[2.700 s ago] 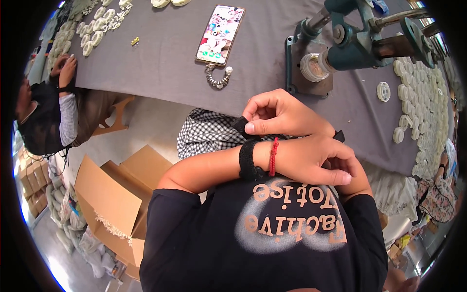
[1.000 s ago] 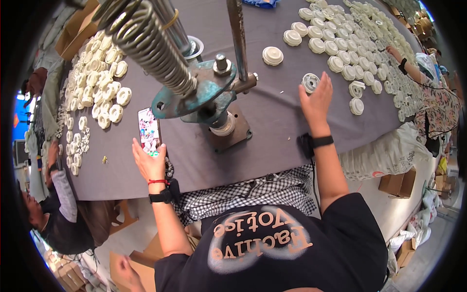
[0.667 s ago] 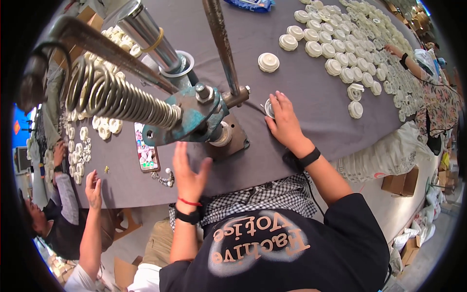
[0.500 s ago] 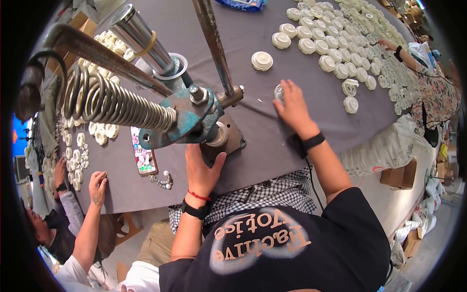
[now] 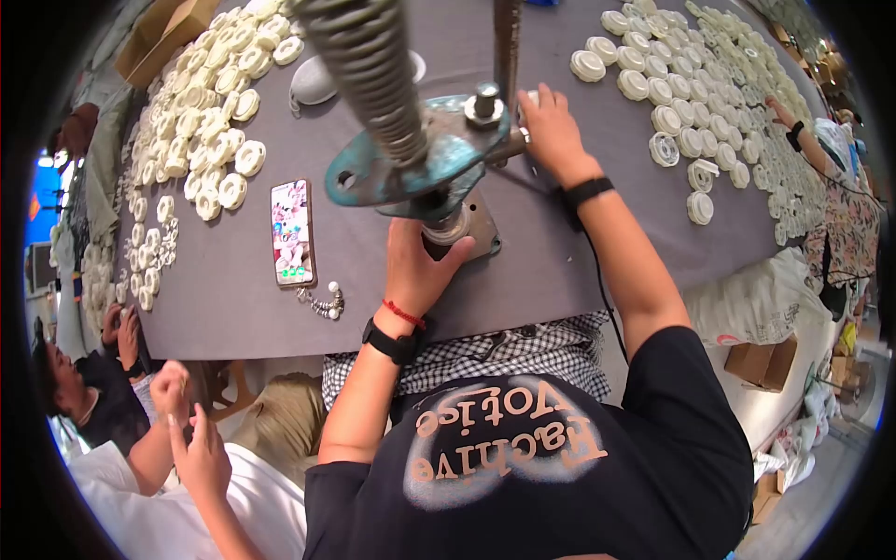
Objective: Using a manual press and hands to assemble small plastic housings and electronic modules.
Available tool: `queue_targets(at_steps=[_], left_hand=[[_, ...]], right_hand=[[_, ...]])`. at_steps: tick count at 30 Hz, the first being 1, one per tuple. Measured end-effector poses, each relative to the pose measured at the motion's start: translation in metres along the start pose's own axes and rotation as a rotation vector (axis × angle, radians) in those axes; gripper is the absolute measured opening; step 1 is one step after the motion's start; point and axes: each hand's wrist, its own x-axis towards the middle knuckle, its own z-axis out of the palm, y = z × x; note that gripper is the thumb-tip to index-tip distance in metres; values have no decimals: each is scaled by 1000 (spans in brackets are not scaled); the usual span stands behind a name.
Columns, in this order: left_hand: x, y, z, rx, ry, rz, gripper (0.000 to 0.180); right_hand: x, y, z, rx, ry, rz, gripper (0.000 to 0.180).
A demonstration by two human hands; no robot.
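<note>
In the middle stands a teal metal hand press (image 5: 411, 154) with a thick coil spring. Under its head is a white round plastic part (image 5: 450, 227) above the base plate (image 5: 483, 229). My left hand (image 5: 415, 271) curves around this part, thumb in front; the press head hides most of its fingers. Beyond the press lever (image 5: 507, 56), my right hand (image 5: 555, 135) reaches forward, fingers bent over a pale round piece (image 5: 533, 96). Only an edge of that piece shows, so I cannot tell its exact kind.
White round parts (image 5: 681, 89) cover the table's right side, clear rings (image 5: 784, 182) beyond them. Cream rings (image 5: 215, 121) are heaped at left. A phone (image 5: 292, 233) and beaded charm (image 5: 325, 303) lie left of the press. Co-workers' hands (image 5: 196, 448) are at lower left; another person (image 5: 831, 177) is at right.
The view has shifted, so the press looks nearer and upright. My right hand has moved forward and closer to the lever. My left hand stays by the press.
</note>
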Motion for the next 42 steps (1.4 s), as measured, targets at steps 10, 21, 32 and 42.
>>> queue_targets(at_steps=[10,21,32,42], left_hand=[[-37,19,-13,188,87,184,64],[-12,-2,-11,219,179,98,73],[16,-26,-3,60,3,46,67],[5,-27,2,156,52,34,71]], right_hand=[[-126,-103,-98,2105,-477,794,41],[-89,-143,-80,1378,-450,646,42],[-77,-125,-66,949,-441,306,35],[-45,-82,-102,1164,-67,354,20]])
